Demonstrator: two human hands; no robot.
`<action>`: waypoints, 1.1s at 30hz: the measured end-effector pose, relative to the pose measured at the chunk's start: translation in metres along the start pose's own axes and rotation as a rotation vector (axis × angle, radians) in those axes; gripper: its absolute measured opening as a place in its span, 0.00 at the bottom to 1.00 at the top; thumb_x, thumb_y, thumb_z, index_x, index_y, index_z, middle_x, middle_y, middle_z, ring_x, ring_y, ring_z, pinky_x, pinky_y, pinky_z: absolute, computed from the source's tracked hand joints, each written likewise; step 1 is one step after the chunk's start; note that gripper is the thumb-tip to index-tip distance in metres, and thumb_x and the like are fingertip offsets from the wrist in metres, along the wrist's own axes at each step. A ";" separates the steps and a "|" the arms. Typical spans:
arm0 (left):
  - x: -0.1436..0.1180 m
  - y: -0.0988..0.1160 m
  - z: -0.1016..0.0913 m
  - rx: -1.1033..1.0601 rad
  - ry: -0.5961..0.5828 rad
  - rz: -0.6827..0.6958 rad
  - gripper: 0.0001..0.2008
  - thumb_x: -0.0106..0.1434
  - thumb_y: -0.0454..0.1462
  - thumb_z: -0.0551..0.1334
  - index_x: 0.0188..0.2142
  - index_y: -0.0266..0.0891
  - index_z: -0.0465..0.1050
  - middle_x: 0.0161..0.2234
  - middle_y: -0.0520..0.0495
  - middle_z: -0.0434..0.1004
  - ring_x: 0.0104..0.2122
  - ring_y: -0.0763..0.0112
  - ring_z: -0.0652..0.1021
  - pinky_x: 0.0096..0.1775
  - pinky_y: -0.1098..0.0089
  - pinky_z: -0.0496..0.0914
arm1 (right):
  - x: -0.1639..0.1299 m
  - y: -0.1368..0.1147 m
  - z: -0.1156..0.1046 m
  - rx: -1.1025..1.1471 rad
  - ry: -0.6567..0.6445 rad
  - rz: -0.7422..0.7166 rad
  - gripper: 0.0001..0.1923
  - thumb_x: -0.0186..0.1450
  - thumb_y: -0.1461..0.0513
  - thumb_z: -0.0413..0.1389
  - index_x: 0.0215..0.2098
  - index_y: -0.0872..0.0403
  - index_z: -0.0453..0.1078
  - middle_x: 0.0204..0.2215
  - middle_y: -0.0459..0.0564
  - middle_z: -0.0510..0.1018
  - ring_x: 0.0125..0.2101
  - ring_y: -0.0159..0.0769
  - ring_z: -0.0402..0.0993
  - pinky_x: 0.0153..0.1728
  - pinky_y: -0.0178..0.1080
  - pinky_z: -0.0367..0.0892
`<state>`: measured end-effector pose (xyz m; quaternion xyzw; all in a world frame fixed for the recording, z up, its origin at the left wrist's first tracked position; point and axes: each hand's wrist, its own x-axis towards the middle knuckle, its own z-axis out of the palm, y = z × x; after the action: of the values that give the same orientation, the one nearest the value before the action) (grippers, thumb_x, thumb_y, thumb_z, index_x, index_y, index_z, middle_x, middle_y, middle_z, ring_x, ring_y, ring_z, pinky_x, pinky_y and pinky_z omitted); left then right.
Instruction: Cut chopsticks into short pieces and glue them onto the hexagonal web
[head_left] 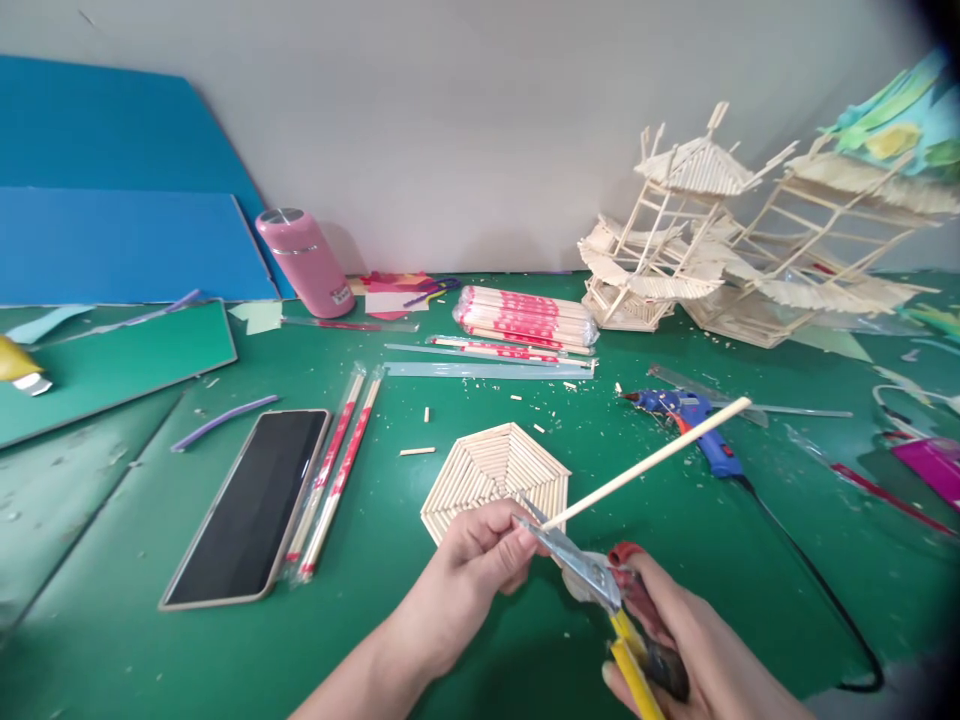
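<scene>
Left hand [472,560]: fingers pinched shut on one end of wooden stick [645,462], steadying it.
Right hand [675,640]: closed round handles of cutters [592,580], blades meeting stick beside left fingertips.
Stick: slants up and right, above hexagonal panel [495,475].
Surroundings: glue gun [694,425] just right; phone [251,505], chopstick bundle [525,320], stick pagodas [720,250] well apart, nothing obstructing.

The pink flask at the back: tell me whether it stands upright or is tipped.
Tipped. The pink flask leans to the left, its silver top toward the blue boards, its base on the green table.
</scene>
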<state>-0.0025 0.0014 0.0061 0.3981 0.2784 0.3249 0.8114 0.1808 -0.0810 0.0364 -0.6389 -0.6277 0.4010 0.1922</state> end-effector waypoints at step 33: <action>0.003 0.002 0.000 -0.175 0.080 0.041 0.13 0.61 0.43 0.58 0.26 0.36 0.66 0.15 0.61 0.45 0.17 0.80 0.49 0.24 0.72 0.47 | -0.004 0.035 -0.016 -0.001 0.045 0.112 0.25 0.55 0.59 0.54 0.51 0.52 0.57 0.34 0.50 0.76 0.32 0.36 0.77 0.31 0.30 0.72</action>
<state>-0.0012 0.0043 0.0074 0.3179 0.2731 0.3802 0.8245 0.2164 -0.0852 0.0208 -0.6821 -0.5867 0.3964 0.1829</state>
